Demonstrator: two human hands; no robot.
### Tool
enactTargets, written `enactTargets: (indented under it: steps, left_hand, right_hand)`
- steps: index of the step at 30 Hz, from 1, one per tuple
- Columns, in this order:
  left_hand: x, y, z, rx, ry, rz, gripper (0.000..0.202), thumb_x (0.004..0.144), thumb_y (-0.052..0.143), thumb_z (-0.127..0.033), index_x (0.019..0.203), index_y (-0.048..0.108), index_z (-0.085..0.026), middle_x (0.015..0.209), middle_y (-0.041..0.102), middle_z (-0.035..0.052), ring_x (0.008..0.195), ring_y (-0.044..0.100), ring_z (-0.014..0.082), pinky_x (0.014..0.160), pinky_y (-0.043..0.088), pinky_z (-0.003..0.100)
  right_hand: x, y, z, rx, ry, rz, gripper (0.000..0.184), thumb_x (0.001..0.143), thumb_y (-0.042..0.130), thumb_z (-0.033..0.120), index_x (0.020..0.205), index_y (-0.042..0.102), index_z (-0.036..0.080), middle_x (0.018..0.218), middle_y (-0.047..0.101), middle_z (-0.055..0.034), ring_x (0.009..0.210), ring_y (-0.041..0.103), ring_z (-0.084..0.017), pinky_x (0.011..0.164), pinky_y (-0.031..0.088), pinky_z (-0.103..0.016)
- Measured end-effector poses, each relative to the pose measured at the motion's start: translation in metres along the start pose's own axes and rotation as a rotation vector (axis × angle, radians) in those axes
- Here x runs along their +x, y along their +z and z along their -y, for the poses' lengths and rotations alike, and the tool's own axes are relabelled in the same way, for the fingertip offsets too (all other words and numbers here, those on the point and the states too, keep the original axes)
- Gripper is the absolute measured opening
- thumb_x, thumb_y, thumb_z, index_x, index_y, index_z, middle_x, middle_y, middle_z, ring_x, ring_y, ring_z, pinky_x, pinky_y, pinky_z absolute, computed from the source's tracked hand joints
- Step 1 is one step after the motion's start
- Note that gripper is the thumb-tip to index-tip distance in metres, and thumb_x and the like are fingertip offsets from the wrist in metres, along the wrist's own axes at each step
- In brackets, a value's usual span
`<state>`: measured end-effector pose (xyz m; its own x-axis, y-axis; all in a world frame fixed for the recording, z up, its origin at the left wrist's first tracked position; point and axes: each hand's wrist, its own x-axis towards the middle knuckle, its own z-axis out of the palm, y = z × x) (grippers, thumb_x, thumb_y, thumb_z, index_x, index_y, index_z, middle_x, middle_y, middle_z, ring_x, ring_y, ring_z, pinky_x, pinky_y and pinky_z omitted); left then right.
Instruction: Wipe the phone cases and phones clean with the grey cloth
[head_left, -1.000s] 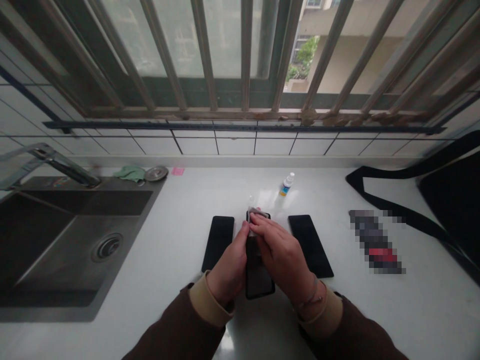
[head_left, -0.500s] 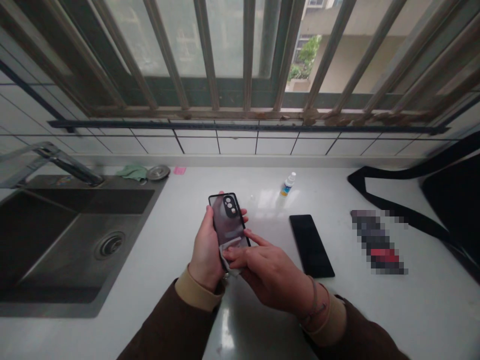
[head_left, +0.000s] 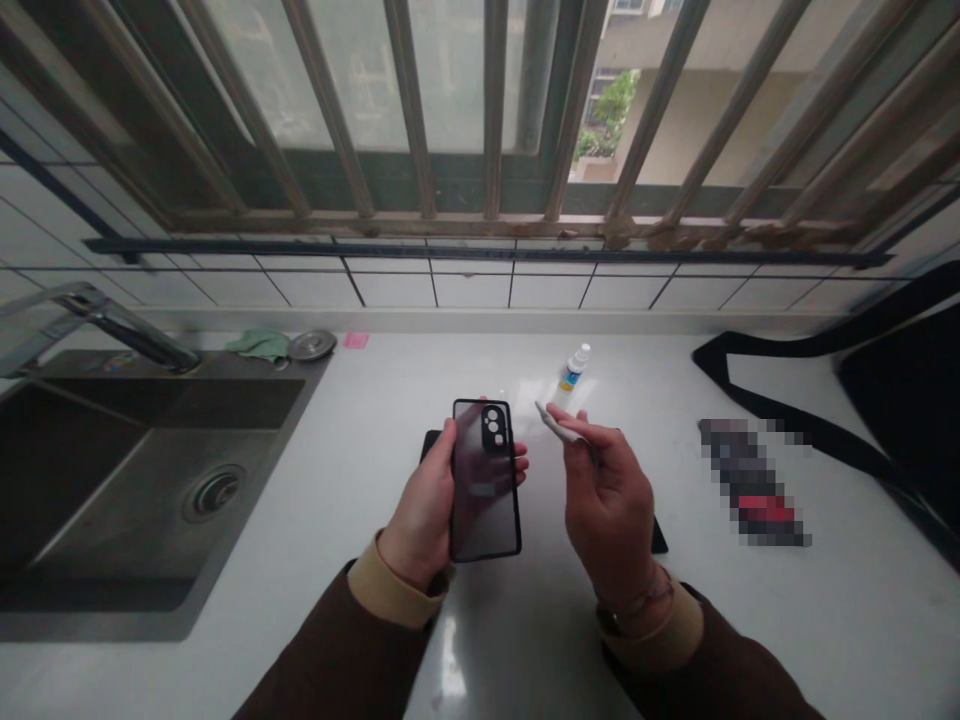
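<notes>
My left hand [head_left: 424, 510] grips a dark phone [head_left: 486, 480] by its edges and holds it above the white counter, its back with the camera cluster turned up towards me. My right hand [head_left: 609, 495] is raised beside it, fingers pinched on a small pale wipe [head_left: 556, 424] that points up and left. A second black phone [head_left: 430, 442] lies on the counter behind my left hand, mostly hidden. A third black phone [head_left: 658, 538] lies under my right hand, with only a corner showing. A small spray bottle [head_left: 573, 372] stands just beyond.
A steel sink [head_left: 112, 480] with a tap [head_left: 112, 325] fills the left. A green cloth [head_left: 259, 345], a sink strainer [head_left: 313, 345] and a pink pad [head_left: 355, 341] lie by the tiled wall. A black bag with its strap [head_left: 817, 345] sits at the right, beside a blurred-out object [head_left: 750, 482].
The phone was lifted off the counter and turned back-side up. My right hand stopped rubbing it with the wipe and drew away to the right, holding the wipe up.
</notes>
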<state>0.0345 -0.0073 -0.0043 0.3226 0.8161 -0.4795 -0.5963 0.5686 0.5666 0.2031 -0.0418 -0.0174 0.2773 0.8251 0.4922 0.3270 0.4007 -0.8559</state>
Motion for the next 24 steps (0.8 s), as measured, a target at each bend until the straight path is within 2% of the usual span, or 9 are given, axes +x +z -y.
enactTargets:
  steps: [3,7,12,15,17,19,20,22,24]
  left_hand:
    - [-0.001,0.002,0.009,-0.033,-0.011,0.079,0.057,0.113,0.047,-0.055,0.156,0.062,-0.022,0.122,0.082,0.0167,0.108,0.081,0.0285,0.110,0.058,0.049]
    - [-0.001,0.005,0.008,-0.087,0.013,0.028,0.052,0.114,0.045,-0.050,0.154,0.063,-0.022,0.121,0.083,0.0149,0.110,0.081,0.0278,0.106,0.061,0.046]
    - [0.004,-0.001,-0.012,-0.114,0.069,-0.143,0.061,0.115,0.035,-0.056,0.146,0.067,-0.015,0.105,0.084,0.0170,0.087,0.083,0.0272,0.081,0.067,0.041]
    - [0.006,-0.007,-0.019,-0.125,0.084,-0.201,0.067,0.114,0.033,-0.059,0.131,0.073,-0.008,0.105,0.083,0.0204,0.087,0.082,0.0273,0.080,0.068,0.039]
    - [0.006,-0.008,-0.021,-0.134,0.075,-0.181,0.067,0.114,0.034,-0.059,0.123,0.075,-0.007,0.106,0.083,0.0211,0.088,0.082,0.0277,0.083,0.068,0.040]
    - [0.005,-0.007,-0.021,-0.132,0.032,-0.130,0.069,0.113,0.034,-0.059,0.120,0.077,-0.005,0.105,0.082,0.0221,0.087,0.081,0.0283,0.083,0.068,0.041]
    - [0.004,-0.006,-0.021,-0.126,0.013,-0.108,0.070,0.113,0.033,-0.059,0.118,0.077,-0.004,0.104,0.082,0.0228,0.086,0.081,0.0284,0.084,0.067,0.042]
    - [0.003,-0.004,-0.019,-0.095,-0.001,-0.083,0.072,0.114,0.031,-0.057,0.116,0.078,-0.003,0.104,0.083,0.0238,0.086,0.081,0.0282,0.087,0.067,0.041]
    - [0.002,-0.003,-0.016,-0.038,-0.014,-0.062,0.070,0.114,0.031,-0.055,0.117,0.078,-0.003,0.107,0.083,0.0250,0.091,0.082,0.0288,0.094,0.065,0.042]
  right_hand:
    - [0.000,0.003,-0.005,-0.093,-0.216,0.227,0.032,0.108,0.056,0.011,0.129,0.070,0.030,0.142,0.077,-0.0058,0.137,0.072,-0.026,0.134,0.035,-0.065]
    - [-0.001,0.010,-0.011,-0.156,-0.357,0.559,0.035,0.109,0.049,0.008,0.132,0.067,0.028,0.144,0.077,-0.0068,0.138,0.071,-0.023,0.136,0.031,-0.063]
    - [-0.002,0.010,-0.008,-0.058,-0.424,0.765,0.040,0.108,0.052,0.008,0.142,0.062,0.026,0.128,0.083,-0.0047,0.123,0.079,-0.019,0.138,0.028,-0.057]
    - [-0.001,0.007,-0.001,0.023,-0.374,0.836,0.034,0.109,0.052,0.009,0.136,0.065,0.025,0.121,0.085,-0.0037,0.114,0.083,-0.019,0.138,0.029,-0.057]
    - [0.000,0.004,0.004,0.083,-0.258,0.864,0.027,0.111,0.052,0.012,0.127,0.070,0.025,0.112,0.086,-0.0013,0.105,0.084,-0.018,0.135,0.036,-0.055]
    - [0.002,0.002,0.006,0.167,-0.105,0.824,0.023,0.113,0.051,0.018,0.119,0.072,0.026,0.109,0.086,-0.0014,0.102,0.084,-0.018,0.124,0.053,-0.049]
    - [0.003,0.000,0.006,0.200,-0.032,0.743,0.021,0.114,0.051,0.022,0.118,0.072,0.026,0.110,0.086,-0.0025,0.104,0.084,-0.019,0.116,0.060,-0.046]
    - [0.006,-0.002,0.004,0.182,0.068,0.451,0.020,0.115,0.051,0.027,0.120,0.071,0.027,0.119,0.085,-0.0059,0.112,0.082,-0.021,0.105,0.067,-0.044]
    - [0.008,-0.003,0.000,0.050,0.073,0.128,0.020,0.115,0.053,0.028,0.124,0.070,0.027,0.128,0.083,-0.0081,0.121,0.079,-0.024,0.111,0.063,-0.051]
